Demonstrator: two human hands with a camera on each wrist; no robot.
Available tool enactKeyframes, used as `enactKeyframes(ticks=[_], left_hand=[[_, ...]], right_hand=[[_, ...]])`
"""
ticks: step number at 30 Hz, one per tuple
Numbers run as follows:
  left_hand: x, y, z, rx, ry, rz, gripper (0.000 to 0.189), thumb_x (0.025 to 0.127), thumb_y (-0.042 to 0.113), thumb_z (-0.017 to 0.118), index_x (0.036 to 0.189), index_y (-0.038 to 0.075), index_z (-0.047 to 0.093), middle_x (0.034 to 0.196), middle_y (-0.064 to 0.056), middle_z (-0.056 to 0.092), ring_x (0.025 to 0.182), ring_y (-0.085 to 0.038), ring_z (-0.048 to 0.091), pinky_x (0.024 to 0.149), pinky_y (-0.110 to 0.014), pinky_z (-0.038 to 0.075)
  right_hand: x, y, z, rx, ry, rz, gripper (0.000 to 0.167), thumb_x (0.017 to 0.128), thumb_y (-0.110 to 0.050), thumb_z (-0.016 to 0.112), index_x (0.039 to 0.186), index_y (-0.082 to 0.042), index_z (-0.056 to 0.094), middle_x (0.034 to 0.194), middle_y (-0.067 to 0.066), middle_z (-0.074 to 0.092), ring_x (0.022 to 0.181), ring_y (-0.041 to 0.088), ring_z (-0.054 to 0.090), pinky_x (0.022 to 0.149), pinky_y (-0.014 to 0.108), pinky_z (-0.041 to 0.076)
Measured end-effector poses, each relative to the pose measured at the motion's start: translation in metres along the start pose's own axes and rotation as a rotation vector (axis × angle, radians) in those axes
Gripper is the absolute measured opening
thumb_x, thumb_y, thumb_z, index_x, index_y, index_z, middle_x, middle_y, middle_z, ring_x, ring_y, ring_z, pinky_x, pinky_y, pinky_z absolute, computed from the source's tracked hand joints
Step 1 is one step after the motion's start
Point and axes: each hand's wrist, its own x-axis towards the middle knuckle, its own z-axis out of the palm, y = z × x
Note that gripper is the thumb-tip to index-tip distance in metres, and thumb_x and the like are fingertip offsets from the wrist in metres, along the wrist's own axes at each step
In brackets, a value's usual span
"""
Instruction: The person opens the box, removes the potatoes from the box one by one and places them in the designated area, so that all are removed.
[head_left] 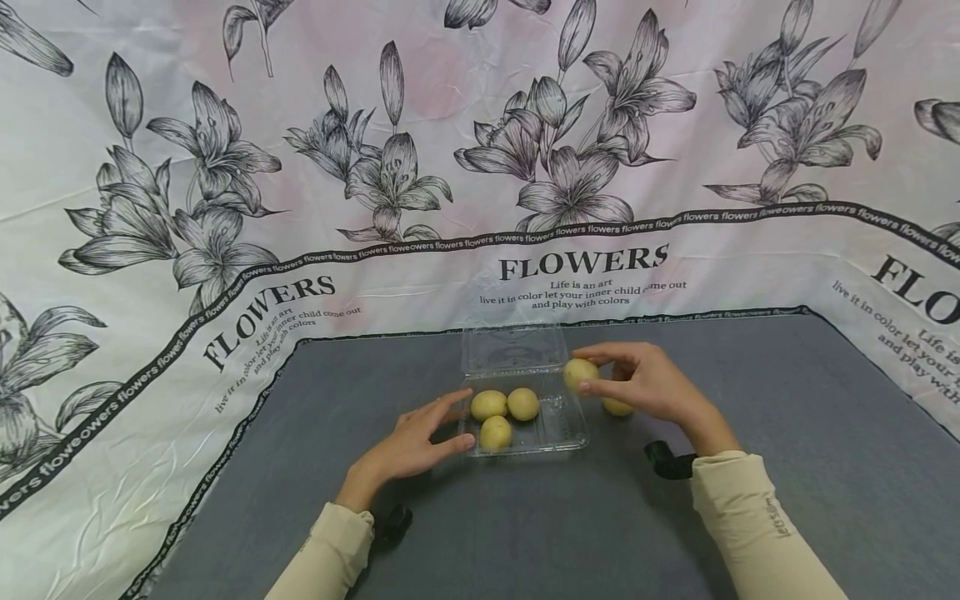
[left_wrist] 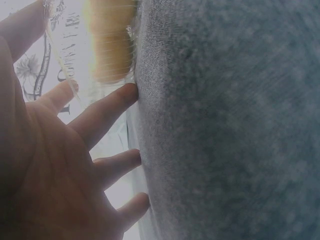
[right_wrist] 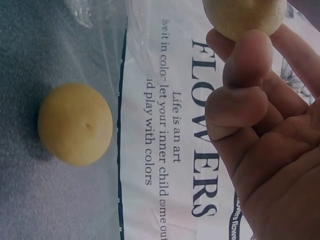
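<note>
Between the thumb and fingers of my right hand (head_left: 651, 385) is a round yellow fruit (head_left: 579, 374), pinched above the right side of a clear plastic container (head_left: 553, 429). Three similar fruits (head_left: 496, 434) sit in the container's left part. My left hand (head_left: 408, 444) spreads its fingers around the container's left edge, the thumb at the front corner. In the left wrist view, those fingers (left_wrist: 102, 112) are extended beside the clear wall. Another yellow fruit (right_wrist: 75, 124) rests on the table below my right hand, partly hidden in the head view.
The container's clear lid (head_left: 513, 348) stands open at the back, against the flower-printed cloth (head_left: 420, 292) behind the table. Grey cloth covers the table (head_left: 525, 525). Dark wrist-worn devices (head_left: 670, 461) sit by both sleeves.
</note>
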Motion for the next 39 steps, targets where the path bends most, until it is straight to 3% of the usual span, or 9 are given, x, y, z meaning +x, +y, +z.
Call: enactKeyframes(ticks=[11, 39], left_hand=[[0.000, 0.000, 0.000, -0.010, 0.002, 0.002, 0.074, 0.099, 0.058, 0.059, 0.161, 0.038, 0.025, 0.155, 0.006, 0.051, 0.153, -0.027, 0.034, 0.116, -0.069, 0.017], [0.000, 0.002, 0.000, -0.005, 0.006, 0.005, 0.074, 0.099, 0.057, 0.059, 0.162, 0.034, 0.026, 0.155, 0.005, 0.051, 0.153, -0.029, 0.033, 0.115, -0.069, 0.017]], right_hand=[[-0.005, -0.001, -0.014, 0.008, 0.021, 0.033, 0.047, 0.087, -0.029, 0.083, 0.131, -0.020, 0.070, 0.120, 0.012, 0.073, 0.058, 0.009, 0.051, 0.052, 0.027, 0.041], [-0.016, 0.023, -0.036, -0.027, 0.067, 0.106, 0.048, 0.089, -0.035, 0.081, 0.133, -0.019, 0.069, 0.118, 0.009, 0.070, 0.064, 0.015, 0.060, 0.058, 0.028, 0.050]])
